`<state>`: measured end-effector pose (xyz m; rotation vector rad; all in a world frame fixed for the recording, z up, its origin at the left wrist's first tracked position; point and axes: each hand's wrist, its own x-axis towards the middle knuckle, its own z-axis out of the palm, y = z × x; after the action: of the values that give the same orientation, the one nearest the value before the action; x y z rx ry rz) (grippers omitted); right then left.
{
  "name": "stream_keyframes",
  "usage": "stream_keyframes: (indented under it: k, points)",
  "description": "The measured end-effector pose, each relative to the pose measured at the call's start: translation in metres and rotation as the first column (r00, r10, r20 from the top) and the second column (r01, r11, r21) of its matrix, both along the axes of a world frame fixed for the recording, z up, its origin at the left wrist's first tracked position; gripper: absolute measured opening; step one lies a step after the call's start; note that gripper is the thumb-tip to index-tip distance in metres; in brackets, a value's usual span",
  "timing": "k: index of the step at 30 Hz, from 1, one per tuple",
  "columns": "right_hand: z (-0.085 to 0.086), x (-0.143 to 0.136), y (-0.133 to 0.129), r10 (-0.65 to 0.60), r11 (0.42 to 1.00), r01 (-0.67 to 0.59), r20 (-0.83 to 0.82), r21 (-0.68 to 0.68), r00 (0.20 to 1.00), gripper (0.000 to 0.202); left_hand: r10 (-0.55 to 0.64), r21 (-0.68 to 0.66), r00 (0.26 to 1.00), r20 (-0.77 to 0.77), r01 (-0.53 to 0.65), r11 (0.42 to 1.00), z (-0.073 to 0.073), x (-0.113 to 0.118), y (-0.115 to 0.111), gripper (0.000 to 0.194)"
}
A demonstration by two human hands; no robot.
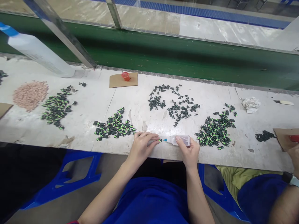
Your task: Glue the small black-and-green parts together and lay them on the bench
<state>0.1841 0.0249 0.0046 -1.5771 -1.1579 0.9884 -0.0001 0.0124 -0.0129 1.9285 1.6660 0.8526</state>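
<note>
Between the thumb and fingers of my left hand is a small black-and-green part. My right hand grips a clear squeeze bottle lying sideways, its blue tip pointing left and almost at the part; whether they touch I cannot tell. Left of my left hand lies a pile of black-and-green parts. Another pile of black-and-green parts sits just right of my right hand. Ahead of both hands, small black pieces are scattered on the white table.
A red cup stands on cardboard at the back. Farther left are pinkish pieces, more black-green parts and a large white bottle. Crumpled tissue and a blade lie right. A co-worker's hand is at the right edge.
</note>
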Motion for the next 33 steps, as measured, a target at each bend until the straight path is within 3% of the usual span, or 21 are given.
stream_keyframes:
  k: [16,26,33]
  points:
    - [-0.001,0.001,0.0,0.04,0.999,-0.04,-0.017,0.017,0.999,0.025,-0.003,-0.023,1.0,0.017,0.004,1.0,0.003,-0.001,0.0,0.008]
    - [-0.004,0.001,-0.001,-0.002,1.0,0.003,-0.037,0.026,0.999,0.025,0.009,-0.022,1.0,0.005,-0.009,1.0,0.0,-0.001,0.0,0.01]
    - [-0.018,0.016,-0.002,-0.213,0.955,0.262,-0.297,0.138,0.931,0.031,-0.029,-0.103,1.0,-0.013,0.027,0.994,0.006,-0.004,0.0,0.01]
